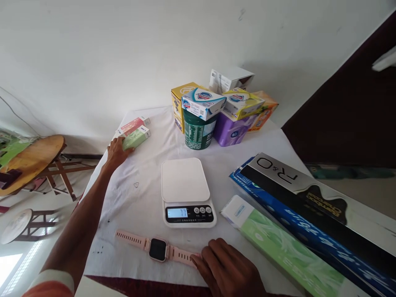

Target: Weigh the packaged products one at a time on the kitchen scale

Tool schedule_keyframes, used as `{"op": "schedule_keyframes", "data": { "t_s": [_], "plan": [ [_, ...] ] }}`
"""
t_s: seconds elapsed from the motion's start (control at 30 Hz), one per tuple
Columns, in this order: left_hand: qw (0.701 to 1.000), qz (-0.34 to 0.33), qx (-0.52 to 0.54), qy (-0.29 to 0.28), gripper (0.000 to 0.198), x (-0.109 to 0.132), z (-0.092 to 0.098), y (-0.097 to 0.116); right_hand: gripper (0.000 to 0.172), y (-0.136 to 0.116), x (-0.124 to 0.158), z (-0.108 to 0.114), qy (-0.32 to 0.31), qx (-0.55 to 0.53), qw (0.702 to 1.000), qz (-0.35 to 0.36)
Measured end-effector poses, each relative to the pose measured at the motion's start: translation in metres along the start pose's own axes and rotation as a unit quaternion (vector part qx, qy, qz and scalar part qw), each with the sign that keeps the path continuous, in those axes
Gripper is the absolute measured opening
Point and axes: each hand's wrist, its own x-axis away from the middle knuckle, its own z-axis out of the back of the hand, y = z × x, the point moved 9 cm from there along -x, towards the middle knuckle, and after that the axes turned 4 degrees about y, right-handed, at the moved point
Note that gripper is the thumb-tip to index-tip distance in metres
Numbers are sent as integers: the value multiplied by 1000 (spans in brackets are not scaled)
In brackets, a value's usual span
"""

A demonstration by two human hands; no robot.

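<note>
At the table's left side, my left hand (116, 152) grips the near end of a small green and white box (136, 137), thumb on one side and fingers on the other. A similar pink and white box (133, 125) lies just behind it. My right hand (230, 268), at the front edge, is closed on the strap end of a pink smartwatch (157, 249), which lies flat with a dark screen. Between the hands stands a white kitchen scale (185, 179), its pan bare and its lit display apparently reading 77.
At the back stand a yellow box (177, 103), a green tub (198, 134) with a soap box (204, 101) on top, and a purple pack (232, 130). Long blue (297, 231), silver-black (309, 194) and green (278, 247) boxes lie at right. A wooden stool (18, 225) is at left.
</note>
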Motion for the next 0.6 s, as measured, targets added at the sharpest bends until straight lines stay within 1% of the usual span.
{"op": "schedule_keyframes", "data": {
  "t_s": [0.07,0.13,0.2,0.27,0.37,0.43,0.5,0.6],
  "plan": [
    [1000,-2,18,12,60,13,11,6,30,2,-2,2,-1,-16,1000,-18],
    [998,-26,56,32,62,33,27,22,30,4,-3,1,-10,-31,999,-32],
    [990,-86,106,41,62,59,43,49,32,5,-4,1,-18,-44,998,-38],
    [976,-166,141,17,60,88,51,85,34,5,-4,0,-26,-54,997,-39],
    [950,-268,155,-46,57,128,50,135,37,5,-4,-2,-32,-59,997,-41],
    [935,-310,150,-83,55,147,43,158,37,5,-3,-2,-30,-55,997,-42],
    [927,-333,139,-104,54,157,36,170,37,6,-2,-1,-23,-49,997,-45],
    [924,-346,126,-106,53,163,32,175,37,7,-2,-1,-21,-47,997,-49]
  ]
}}
